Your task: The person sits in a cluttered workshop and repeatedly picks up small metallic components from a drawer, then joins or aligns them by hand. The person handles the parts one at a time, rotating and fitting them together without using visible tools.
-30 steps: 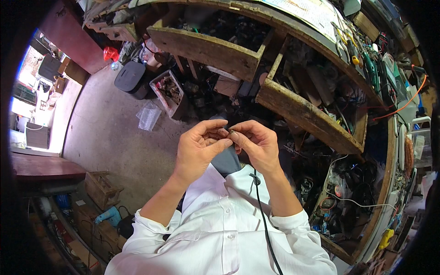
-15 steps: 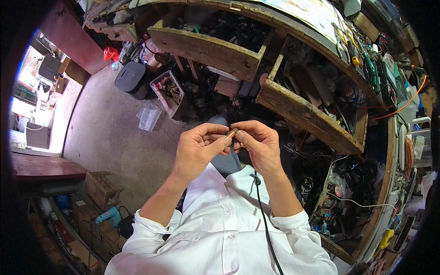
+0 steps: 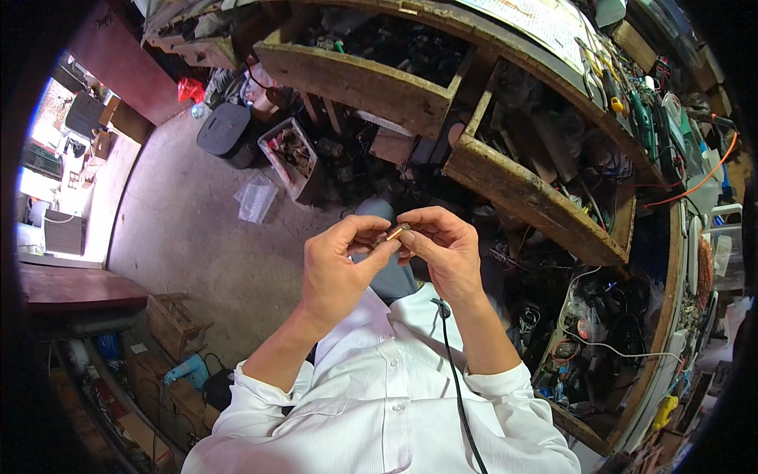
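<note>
Your left hand (image 3: 332, 254) and right hand (image 3: 452, 257) pinch a coppery metal cylinder (image 3: 396, 233) between fingertips: seemingly light, stiff; hold its ends.

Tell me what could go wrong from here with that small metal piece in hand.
1. The small copper-coloured cylinder is pinched between the left hand and right hand, so it might slip and fall to the floor.
2. The open wooden drawer appears close to the right hand, so the knuckles could knock it.
3. The black cord dangles between the forearms and might snag.
</note>
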A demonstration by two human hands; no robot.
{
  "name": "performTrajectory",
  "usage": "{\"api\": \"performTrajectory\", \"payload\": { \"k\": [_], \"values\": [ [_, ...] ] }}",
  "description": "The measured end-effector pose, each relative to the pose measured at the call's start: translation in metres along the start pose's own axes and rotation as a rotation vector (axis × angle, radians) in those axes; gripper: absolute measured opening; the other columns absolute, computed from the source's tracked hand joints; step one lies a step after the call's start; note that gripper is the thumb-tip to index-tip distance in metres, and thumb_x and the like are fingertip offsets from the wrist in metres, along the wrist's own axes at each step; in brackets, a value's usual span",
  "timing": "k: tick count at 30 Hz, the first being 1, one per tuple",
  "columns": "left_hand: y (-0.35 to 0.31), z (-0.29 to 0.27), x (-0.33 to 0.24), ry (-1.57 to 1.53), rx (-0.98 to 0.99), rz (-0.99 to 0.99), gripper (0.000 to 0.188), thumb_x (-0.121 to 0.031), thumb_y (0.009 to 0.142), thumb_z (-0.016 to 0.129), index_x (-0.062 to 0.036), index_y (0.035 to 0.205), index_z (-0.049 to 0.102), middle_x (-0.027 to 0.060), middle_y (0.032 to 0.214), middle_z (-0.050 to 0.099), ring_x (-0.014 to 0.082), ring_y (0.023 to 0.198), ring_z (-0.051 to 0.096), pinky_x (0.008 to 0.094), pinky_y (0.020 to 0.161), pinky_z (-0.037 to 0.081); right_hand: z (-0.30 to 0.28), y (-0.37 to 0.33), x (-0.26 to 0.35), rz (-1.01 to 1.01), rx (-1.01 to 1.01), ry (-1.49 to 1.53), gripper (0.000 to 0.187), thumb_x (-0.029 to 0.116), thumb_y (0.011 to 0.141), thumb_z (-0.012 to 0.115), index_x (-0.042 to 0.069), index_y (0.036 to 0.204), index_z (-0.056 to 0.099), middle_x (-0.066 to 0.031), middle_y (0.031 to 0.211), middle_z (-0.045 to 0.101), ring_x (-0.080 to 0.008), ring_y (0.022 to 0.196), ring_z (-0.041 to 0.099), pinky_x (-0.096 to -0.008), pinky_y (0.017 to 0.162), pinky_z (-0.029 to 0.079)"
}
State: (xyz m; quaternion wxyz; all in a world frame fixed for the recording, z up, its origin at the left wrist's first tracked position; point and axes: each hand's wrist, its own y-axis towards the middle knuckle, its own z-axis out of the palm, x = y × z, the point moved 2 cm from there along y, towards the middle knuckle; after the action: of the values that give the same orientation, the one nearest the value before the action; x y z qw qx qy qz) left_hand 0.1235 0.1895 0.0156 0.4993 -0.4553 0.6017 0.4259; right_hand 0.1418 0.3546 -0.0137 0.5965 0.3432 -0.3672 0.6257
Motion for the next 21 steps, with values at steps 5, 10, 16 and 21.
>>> {"api": "performTrajectory", "payload": {
  "k": [5, 10, 16, 21],
  "values": [
    [-0.002, 0.002, -0.002, 0.082, -0.048, 0.051, 0.026, -0.002, 0.080, 0.076, 0.0015, 0.105, 0.068, 0.0109, 0.089, 0.072, 0.0154, 0.081, 0.071, 0.0275, 0.075, 0.057, 0.001, 0.000, -0.002, 0.005, -0.010, -0.029, 0.019, 0.004, 0.089, 0.069, -0.003, 0.107, 0.064, -0.0079, 0.093, 0.070, -0.0126, 0.078, 0.067, -0.0259, 0.070, 0.056],
    [-0.001, 0.001, -0.010, 0.214, 0.010, 0.084, 0.033, 0.000, 0.080, 0.076, 0.0018, 0.111, 0.066, 0.0100, 0.093, 0.072, 0.0138, 0.085, 0.070, 0.0269, 0.077, 0.057, 0.001, 0.003, 0.015, -0.184, 0.059, -0.470, 0.014, 0.001, 0.084, 0.070, 0.000, 0.097, 0.066, -0.0064, 0.094, 0.065, -0.0119, 0.079, 0.063, -0.0251, 0.067, 0.052],
    [-0.001, 0.000, -0.012, 0.293, 0.061, 0.107, 0.028, 0.000, 0.079, 0.075, 0.0015, 0.106, 0.068, 0.0108, 0.091, 0.072, 0.0144, 0.083, 0.070, 0.0268, 0.075, 0.056, 0.000, 0.004, 0.033, -0.406, 0.182, -0.829, 0.018, -0.003, 0.079, 0.073, 0.002, 0.095, 0.066, -0.0076, 0.095, 0.059, -0.0145, 0.080, 0.058, -0.0258, 0.068, 0.049],
    [0.001, 0.001, -0.013, 0.217, 0.081, 0.039, 0.020, 0.000, 0.079, 0.075, 0.0021, 0.098, 0.071, 0.0102, 0.091, 0.072, 0.0148, 0.081, 0.070, 0.0265, 0.073, 0.056, -0.005, 0.002, 0.015, -0.363, 0.103, -0.644, 0.011, 0.001, 0.084, 0.071, 0.000, 0.091, 0.062, -0.0065, 0.096, 0.057, -0.0127, 0.081, 0.056, -0.0235, 0.068, 0.046]
  ]
}}
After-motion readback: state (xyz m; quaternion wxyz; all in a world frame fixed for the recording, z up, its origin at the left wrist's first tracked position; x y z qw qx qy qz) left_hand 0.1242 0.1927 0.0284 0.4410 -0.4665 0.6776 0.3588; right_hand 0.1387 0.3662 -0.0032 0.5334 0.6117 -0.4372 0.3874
